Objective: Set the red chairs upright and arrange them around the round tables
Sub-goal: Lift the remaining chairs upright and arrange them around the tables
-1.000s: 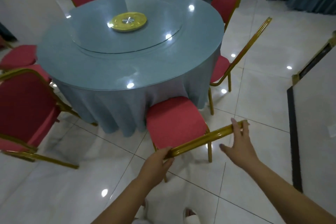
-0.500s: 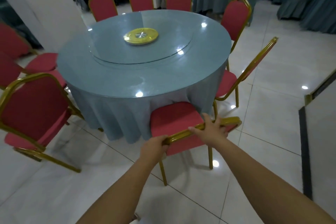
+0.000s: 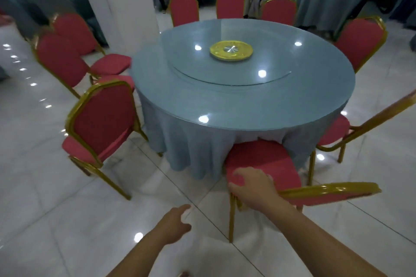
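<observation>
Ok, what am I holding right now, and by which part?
The right hand holds the near red chair by the left end of its gold backrest rail, as seen from the head camera. The left hand holds nothing.

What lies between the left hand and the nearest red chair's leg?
Only bare white floor tile separates the left hand from the nearest red chair's leg, in the head view.
</observation>
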Motion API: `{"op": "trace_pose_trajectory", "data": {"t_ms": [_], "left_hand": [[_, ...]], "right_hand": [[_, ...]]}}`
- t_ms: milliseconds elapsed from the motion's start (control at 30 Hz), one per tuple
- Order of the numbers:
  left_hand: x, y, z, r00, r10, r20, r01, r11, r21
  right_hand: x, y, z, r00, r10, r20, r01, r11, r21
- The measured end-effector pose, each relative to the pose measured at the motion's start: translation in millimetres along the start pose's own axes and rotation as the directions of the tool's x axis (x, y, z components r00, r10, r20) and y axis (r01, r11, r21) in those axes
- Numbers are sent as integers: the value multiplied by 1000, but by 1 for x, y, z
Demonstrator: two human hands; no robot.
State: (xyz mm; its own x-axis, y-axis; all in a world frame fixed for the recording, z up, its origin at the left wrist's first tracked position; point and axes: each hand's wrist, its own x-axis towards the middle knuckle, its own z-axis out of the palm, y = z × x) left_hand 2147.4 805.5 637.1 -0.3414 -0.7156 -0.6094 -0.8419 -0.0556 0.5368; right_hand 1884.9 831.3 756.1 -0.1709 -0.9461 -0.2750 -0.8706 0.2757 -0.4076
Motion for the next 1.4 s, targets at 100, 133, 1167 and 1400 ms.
{"op": "trace_pose_trajectory", "data": {"t_ms": [100, 133, 1167, 1400], "left_hand": [[-18, -60, -55, 990, -87, -115, 72, 989, -125], [-24, -77, -75, 982, -104, -157, 80, 984, -156], [200, -258, -531, 889, -255, -379, 293, 955, 44], [178, -299, -529, 936, 24, -352, 31, 988, 149]], "right_hand": [[36, -62, 27, 993, -103, 63, 98, 992, 78], [47, -80, 35, 989, -117, 89, 105, 987, 122], [575, -532, 104, 906, -298, 299, 392, 858, -332], [549, -526, 125, 934, -293, 206, 353, 851, -388]]}}
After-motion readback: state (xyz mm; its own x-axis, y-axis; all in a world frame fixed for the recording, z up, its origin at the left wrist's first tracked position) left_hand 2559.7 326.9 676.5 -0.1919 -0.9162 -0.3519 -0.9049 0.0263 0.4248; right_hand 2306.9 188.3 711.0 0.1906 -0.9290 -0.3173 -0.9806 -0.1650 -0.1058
